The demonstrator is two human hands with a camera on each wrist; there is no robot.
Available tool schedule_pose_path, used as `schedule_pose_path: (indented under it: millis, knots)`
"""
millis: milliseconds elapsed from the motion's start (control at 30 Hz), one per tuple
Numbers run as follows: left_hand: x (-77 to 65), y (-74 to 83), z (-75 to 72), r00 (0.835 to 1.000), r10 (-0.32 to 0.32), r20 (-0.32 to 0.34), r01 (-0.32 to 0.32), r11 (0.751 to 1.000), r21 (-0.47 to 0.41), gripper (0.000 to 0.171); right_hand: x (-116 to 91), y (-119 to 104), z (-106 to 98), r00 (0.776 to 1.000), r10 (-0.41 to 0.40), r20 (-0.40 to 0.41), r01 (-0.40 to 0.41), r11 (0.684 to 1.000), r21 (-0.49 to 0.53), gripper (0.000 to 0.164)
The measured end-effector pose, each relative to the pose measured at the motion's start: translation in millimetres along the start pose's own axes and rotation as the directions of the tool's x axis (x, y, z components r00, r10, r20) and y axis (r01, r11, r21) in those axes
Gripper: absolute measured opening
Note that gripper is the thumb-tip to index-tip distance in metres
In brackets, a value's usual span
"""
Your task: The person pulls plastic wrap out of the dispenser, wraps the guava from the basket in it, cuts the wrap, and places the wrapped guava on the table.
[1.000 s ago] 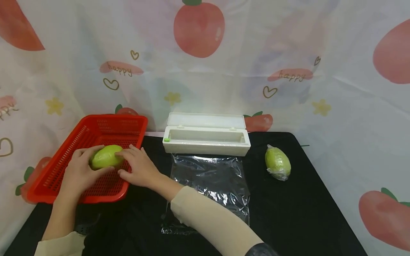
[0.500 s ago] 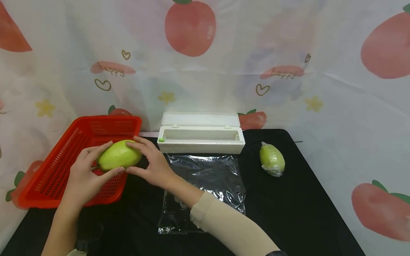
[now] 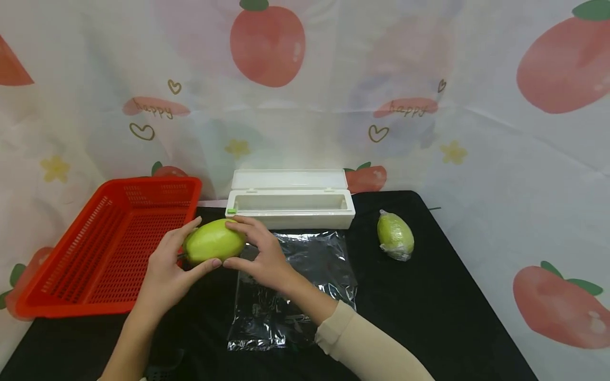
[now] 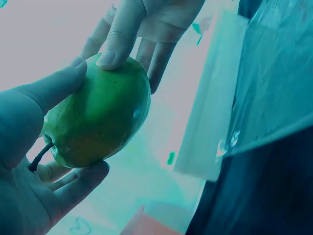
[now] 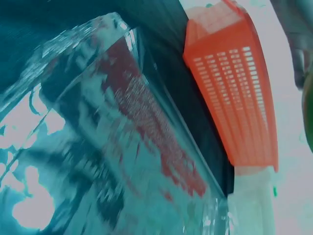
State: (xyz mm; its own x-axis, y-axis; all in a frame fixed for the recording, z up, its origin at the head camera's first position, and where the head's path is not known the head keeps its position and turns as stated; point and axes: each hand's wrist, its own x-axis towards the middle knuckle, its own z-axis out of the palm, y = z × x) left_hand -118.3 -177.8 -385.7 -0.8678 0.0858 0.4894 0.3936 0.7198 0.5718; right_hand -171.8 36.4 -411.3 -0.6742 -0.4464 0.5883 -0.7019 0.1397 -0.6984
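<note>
A smooth, pear-like green fruit (image 3: 215, 242) with a dark stem is held between both hands above the front left of the white cling film box (image 3: 290, 217). My left hand (image 3: 164, 275) holds its stem end, with thumb and fingers on opposite sides, as the left wrist view shows on the fruit (image 4: 100, 112). The right hand (image 3: 264, 256) pinches the other end. Below the right forearm lies a sheet of clear cling film (image 3: 267, 323), spread flat from the box. Only an edge of the fruit (image 5: 308, 107) shows in the right wrist view.
On the left stands a red plastic basket (image 3: 62, 309) with slotted walls. A second green fruit (image 3: 395, 235), wrapped in film, lies on the right of the black table (image 3: 429, 312). The box's lid (image 3: 289, 180) is raised against the patterned curtain (image 3: 305, 132) behind.
Both hands have lifted the green fruit out of the red basket and carried it right, toward the cling film. The head view has shifted slightly right.
</note>
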Motion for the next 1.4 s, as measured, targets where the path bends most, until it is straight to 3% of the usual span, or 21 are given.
schedule_pose_path:
  millis: [200, 433, 900, 1200, 1400]
  knots:
    - [-1.4, 6.2, 21.8, 0.999, 0.026, 0.031, -0.025, 0.999, -0.035, 0.082, -16, 4, -19, 0.998, 0.059, -0.003, -0.059, 0.998, 0.019, 0.068]
    - [-3.3, 16.8, 43.2, 0.994, 0.057, 0.090, -0.047, 0.993, -0.111, 0.079, -37, 5, -41, 0.995, 0.098, -0.014, -0.098, 0.995, -0.031, 0.068]
    - [-1.5, 32.2, 76.3, 0.982, 0.073, 0.173, -0.043, 0.984, -0.174, 0.076, -72, 10, -63, 0.978, 0.183, -0.097, -0.185, 0.983, -0.009, 0.067]
    - [-2.4, 35.9, 97.3, 0.957, 0.070, 0.283, -0.023, 0.986, -0.166, 0.075, -91, 21, -76, 0.969, 0.237, -0.068, -0.241, 0.969, -0.047, 0.067]
    - [-1.3, 31.2, 111.9, 0.923, 0.067, 0.379, -0.006, 0.987, -0.161, 0.074, -99, 25, -85, 0.944, 0.328, -0.037, -0.330, 0.937, -0.110, 0.067]
